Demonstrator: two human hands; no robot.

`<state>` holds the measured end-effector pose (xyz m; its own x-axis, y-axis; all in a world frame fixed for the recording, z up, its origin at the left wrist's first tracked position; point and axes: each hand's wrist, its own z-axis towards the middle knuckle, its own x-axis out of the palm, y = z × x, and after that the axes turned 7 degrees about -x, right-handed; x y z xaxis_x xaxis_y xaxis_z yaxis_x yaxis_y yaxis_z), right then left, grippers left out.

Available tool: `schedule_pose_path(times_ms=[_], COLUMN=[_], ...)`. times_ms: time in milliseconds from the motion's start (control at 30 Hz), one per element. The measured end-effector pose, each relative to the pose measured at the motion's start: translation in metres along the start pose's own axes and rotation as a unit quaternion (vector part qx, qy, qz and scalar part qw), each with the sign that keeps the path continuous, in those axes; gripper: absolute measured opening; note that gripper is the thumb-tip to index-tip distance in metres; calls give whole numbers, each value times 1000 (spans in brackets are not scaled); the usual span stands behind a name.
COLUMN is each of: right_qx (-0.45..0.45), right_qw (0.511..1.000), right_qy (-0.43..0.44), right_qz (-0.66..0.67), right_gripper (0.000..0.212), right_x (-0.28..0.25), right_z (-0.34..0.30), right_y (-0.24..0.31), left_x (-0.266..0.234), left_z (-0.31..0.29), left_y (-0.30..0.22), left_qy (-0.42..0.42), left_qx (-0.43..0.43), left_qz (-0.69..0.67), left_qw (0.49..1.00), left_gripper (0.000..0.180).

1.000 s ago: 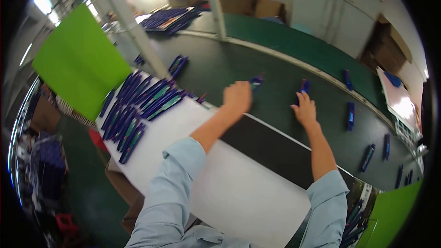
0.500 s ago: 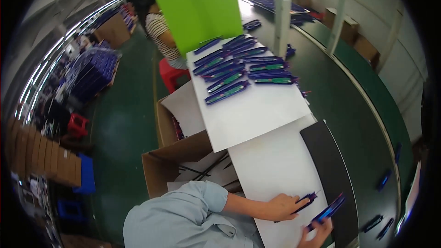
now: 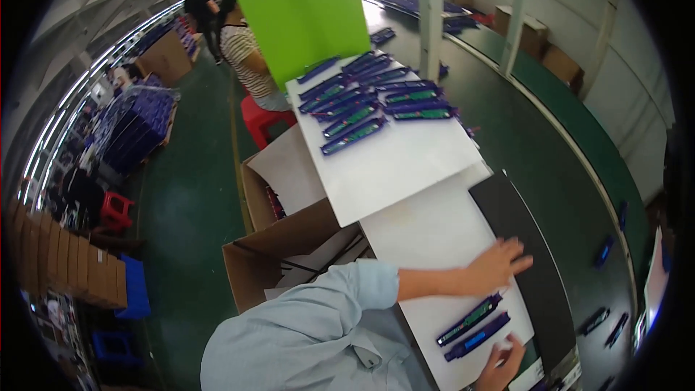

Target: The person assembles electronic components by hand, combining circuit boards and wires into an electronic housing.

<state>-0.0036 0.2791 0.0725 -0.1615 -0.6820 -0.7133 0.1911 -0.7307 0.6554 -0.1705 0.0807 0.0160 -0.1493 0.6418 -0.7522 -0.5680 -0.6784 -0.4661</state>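
Two slim purple packets lie side by side on the white tabletop (image 3: 413, 246) in front of me. The farther packet (image 3: 469, 321) shows a green strip, the nearer packet (image 3: 478, 337) a blue one. My left hand (image 3: 498, 266) reaches across beyond them, empty, its fingers spread over the edge of the black strip (image 3: 525, 239). Just right of the nearer packet is my right hand (image 3: 502, 363), its fingers bent and apart with nothing between them.
Many similar packets (image 3: 355, 119) lie on a white board (image 3: 398, 166) farther off, before a green panel (image 3: 297, 14). Open cardboard boxes (image 3: 253, 275) stand at the left. Loose packets (image 3: 604, 251) rest on the dark green surface at right. A person in stripes (image 3: 242, 51) sits beyond.
The packet in my right hand now lies on the tabletop beside the other, and that hand has let go. My left hand has left its packet and moved away and to the right.
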Motion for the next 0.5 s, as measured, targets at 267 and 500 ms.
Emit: schedule_pose_path(times_ms=[267,500], right_qx=[-37,78], right_qw=[999,995], right_qy=[-33,-62], right_qz=[8,21], right_gripper=[34,23], right_x=[21,-4], right_z=[73,104], right_y=[-73,-87], left_x=[-2,-22], left_z=[-6,-4], left_y=[38,10], left_qy=[69,128], left_qx=[-38,-60], left_qz=[62,69], left_qw=[995,988], left_gripper=[54,44])
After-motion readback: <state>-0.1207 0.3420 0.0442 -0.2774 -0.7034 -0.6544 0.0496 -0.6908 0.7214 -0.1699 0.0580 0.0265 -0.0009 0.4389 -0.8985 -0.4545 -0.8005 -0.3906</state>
